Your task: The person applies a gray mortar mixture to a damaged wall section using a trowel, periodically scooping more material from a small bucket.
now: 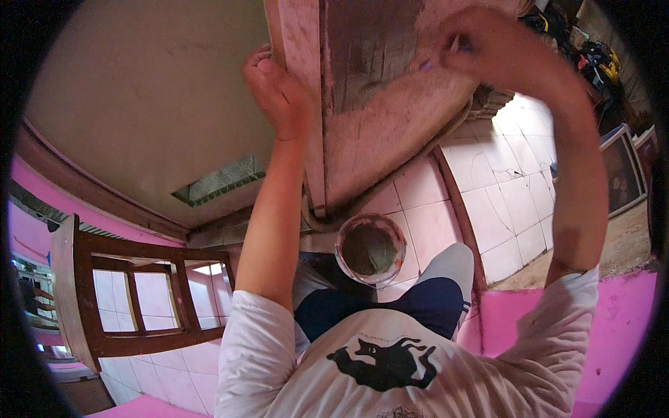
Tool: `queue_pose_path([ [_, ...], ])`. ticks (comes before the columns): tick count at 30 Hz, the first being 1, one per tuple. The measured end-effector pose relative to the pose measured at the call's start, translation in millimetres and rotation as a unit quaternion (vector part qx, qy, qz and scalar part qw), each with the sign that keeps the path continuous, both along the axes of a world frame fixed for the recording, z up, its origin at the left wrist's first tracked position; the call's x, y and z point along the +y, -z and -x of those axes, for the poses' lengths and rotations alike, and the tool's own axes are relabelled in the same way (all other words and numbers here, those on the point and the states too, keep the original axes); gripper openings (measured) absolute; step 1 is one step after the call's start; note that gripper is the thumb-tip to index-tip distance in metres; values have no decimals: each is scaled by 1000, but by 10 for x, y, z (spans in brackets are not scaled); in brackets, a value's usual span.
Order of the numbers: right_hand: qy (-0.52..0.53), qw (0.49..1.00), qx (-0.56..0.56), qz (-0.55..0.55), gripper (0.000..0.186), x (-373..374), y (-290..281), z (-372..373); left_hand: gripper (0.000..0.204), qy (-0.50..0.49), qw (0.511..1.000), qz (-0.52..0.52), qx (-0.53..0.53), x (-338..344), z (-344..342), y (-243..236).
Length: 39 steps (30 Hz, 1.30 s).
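Observation:
My left hand [277, 94] is wrapped round the long pale edge of an upright board [139, 83] with a plain greenish-grey face and a small patterned panel low on it. Beside that edge is a dusty, pinkish-brown surround [376, 157] with a dark, streaked recess [355, 49]. My right hand [474, 49] is raised over the upper right of this surface, blurred, with its fingers curled round something small and partly purple that I cannot make out. Below, between my legs, stands a round bucket [371, 251] smeared at the rim, with murky grey-green contents.
An open-framed brown wooden piece of furniture [90, 299] stands at the left. Pale floor tiles [502, 195] lie to the right, with a bright pink wall [606, 348] lower down, a dark-framed panel [620, 171] and jumbled colourful items [599, 70] at the far right.

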State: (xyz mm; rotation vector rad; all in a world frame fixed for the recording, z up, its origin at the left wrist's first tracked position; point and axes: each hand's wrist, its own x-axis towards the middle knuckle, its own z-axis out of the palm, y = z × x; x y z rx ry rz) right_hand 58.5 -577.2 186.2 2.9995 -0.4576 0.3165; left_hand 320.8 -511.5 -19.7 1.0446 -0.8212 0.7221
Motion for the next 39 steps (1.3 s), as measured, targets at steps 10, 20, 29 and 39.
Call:
queue_pose_path([
  [10,34,997,-42,62,21,-196,189,-40,40,35,998,-3,47,-77,72,34],
  [20,130,985,-57,95,30,410,-457,250,40,27,999,-16,17,-41,41,67],
  [29,88,995,-10,41,20,-208,425,56,43,50,998,-18,19,-30,57,18],
  [39,189,981,-47,-10,28,443,-553,192,45,46,998,-9,32,-32,78,30],
])
